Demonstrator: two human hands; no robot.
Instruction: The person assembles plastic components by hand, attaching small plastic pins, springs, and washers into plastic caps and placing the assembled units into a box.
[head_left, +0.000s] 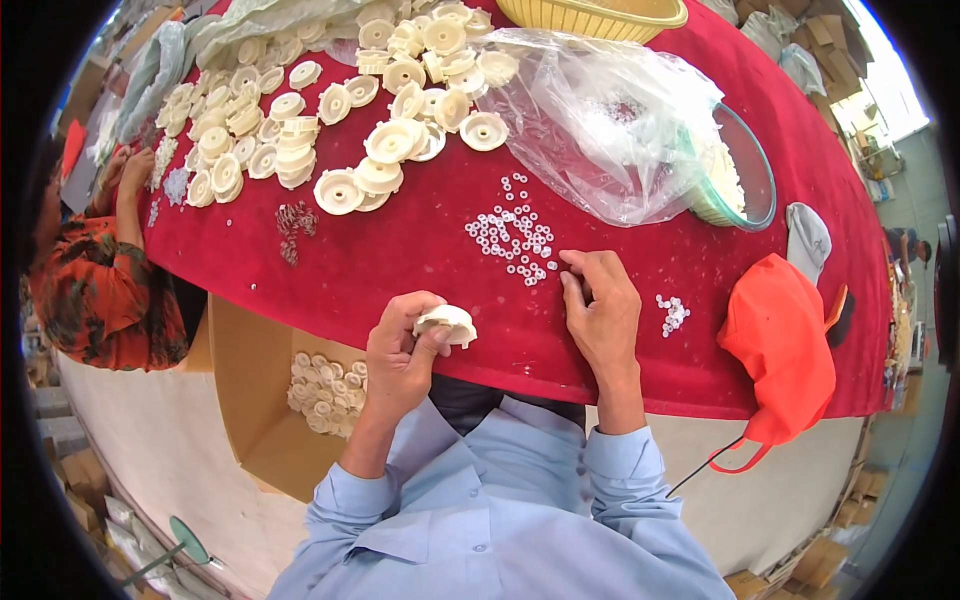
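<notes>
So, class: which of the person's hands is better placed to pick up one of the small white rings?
Probably the right hand: its fingertips rest beside the small white rings, while the left hand holds a cream plastic disc.

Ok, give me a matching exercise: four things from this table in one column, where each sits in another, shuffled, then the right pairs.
Things:
1. cream plastic wheel
2. small white rings
3. orange cap
4. cardboard box

Places:
A. on the red cloth, at the right hand's fingertips
B. below the table edge, holding cream parts
C. in the left hand's grip
D. at the table's right end

Pairs: 1-C, 2-A, 3-D, 4-B
</notes>
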